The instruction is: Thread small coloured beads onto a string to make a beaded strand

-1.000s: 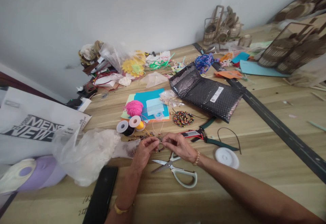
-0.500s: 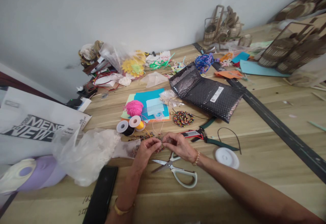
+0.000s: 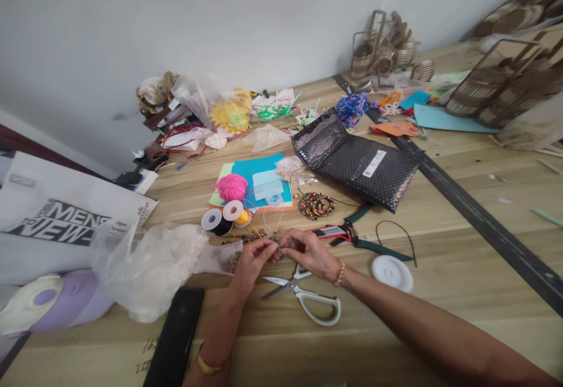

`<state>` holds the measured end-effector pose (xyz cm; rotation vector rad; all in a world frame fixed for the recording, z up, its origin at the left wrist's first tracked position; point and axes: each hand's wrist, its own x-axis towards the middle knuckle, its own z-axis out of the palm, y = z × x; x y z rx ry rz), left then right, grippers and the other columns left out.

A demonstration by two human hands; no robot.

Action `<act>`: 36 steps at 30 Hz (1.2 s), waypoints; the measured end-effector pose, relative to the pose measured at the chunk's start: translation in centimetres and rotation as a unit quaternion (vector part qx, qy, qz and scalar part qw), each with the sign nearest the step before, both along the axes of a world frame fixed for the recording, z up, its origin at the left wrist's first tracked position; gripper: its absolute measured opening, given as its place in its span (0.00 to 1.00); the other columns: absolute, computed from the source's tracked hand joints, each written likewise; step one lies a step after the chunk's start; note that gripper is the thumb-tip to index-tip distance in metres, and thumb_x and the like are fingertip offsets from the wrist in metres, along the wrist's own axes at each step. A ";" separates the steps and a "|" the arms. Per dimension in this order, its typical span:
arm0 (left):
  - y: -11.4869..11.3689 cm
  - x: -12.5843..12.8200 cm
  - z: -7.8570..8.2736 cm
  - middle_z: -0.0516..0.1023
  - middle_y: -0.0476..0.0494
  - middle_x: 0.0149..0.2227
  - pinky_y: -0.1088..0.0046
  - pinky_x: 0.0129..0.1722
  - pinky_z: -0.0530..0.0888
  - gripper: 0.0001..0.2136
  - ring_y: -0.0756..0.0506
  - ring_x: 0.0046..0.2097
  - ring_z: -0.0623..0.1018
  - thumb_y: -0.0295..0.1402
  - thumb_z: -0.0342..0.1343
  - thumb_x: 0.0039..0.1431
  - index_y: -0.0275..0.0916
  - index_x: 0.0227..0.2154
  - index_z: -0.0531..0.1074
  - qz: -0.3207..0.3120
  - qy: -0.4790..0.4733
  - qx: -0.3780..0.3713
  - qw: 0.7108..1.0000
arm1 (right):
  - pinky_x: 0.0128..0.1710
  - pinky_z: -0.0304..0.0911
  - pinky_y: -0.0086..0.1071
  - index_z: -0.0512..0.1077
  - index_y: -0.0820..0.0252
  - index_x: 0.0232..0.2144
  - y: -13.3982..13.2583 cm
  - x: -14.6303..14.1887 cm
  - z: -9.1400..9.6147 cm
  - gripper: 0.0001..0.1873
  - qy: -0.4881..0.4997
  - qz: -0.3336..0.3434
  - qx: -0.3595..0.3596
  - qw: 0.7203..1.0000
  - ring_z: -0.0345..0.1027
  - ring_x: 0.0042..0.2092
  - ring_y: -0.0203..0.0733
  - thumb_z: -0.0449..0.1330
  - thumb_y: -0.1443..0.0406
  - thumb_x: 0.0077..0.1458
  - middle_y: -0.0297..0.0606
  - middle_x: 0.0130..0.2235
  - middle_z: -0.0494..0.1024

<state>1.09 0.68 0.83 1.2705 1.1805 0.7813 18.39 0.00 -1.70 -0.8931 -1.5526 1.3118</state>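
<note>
My left hand (image 3: 251, 261) and my right hand (image 3: 310, 252) meet fingertip to fingertip just above the wooden table (image 3: 440, 270). Both pinch a thin cord (image 3: 269, 218) with small beads on it, which loops up towards the spools. The beads between the fingers are tiny and partly hidden. White-handled scissors (image 3: 308, 296) lie open right below my right hand. A coil of coloured beads (image 3: 316, 205) rests beyond my hands. Three thread spools (image 3: 224, 217) and a pink yarn ball (image 3: 231, 186) sit to the upper left of my hands.
A crumpled clear plastic bag (image 3: 149, 267) and a black phone (image 3: 173, 337) lie at my left. Pliers (image 3: 352, 236), a white lid (image 3: 392, 272) and a black padded mailer (image 3: 356, 161) are to the right. Craft clutter and woven baskets (image 3: 387, 47) line the back.
My fingertips have drawn a little closer together on the beaded cord. Nothing else on the table has moved.
</note>
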 end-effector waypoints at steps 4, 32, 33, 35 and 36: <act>-0.1 0.2 0.3 0.74 0.47 0.21 0.74 0.29 0.67 0.10 0.48 0.26 0.71 0.39 0.62 0.49 0.37 0.21 0.76 0.003 0.022 0.024 0.999 | 0.27 0.60 0.27 0.68 0.61 0.30 0.0 0.0 0.0 0.07 -0.007 -0.002 -0.003 1.000 0.64 0.27 0.34 0.58 0.62 0.56 0.33 0.26 0.73; 0.3 -2.3 0.3 0.78 0.47 0.28 0.75 0.32 0.70 0.09 0.48 0.31 0.75 0.37 0.57 0.54 0.37 0.28 0.76 -0.009 0.153 0.129 0.980 | 0.24 0.53 0.26 0.69 0.61 0.29 -0.3 0.1 0.2 0.11 -0.014 -0.038 -0.002 0.999 0.57 0.24 0.33 0.56 0.59 0.58 0.30 0.22 0.66; 0.5 -2.8 0.2 0.79 0.47 0.28 0.74 0.33 0.71 0.09 0.47 0.31 0.75 0.37 0.57 0.55 0.37 0.29 0.76 -0.015 0.169 0.129 0.977 | 0.23 0.53 0.26 0.68 0.61 0.29 -0.3 0.1 0.2 0.11 -0.011 -0.046 -0.002 0.999 0.56 0.24 0.33 0.56 0.59 0.58 0.30 0.22 0.65; 0.7 -3.5 0.1 0.80 0.45 0.29 0.73 0.34 0.71 0.07 0.46 0.32 0.76 0.35 0.58 0.54 0.37 0.29 0.77 -0.024 0.208 0.139 0.968 | 0.23 0.52 0.26 0.68 0.61 0.29 -0.4 0.1 0.3 0.12 -0.005 -0.062 -0.001 0.998 0.55 0.24 0.32 0.56 0.58 0.58 0.29 0.21 0.64; 0.8 -3.8 0.1 0.80 0.45 0.30 0.73 0.34 0.71 0.07 0.46 0.33 0.76 0.34 0.58 0.53 0.37 0.29 0.77 -0.036 0.228 0.150 0.961 | 0.23 0.52 0.26 0.67 0.61 0.29 -0.5 0.1 0.3 0.12 -0.003 -0.067 -0.002 0.998 0.55 0.24 0.32 0.56 0.58 0.58 0.29 0.21 0.64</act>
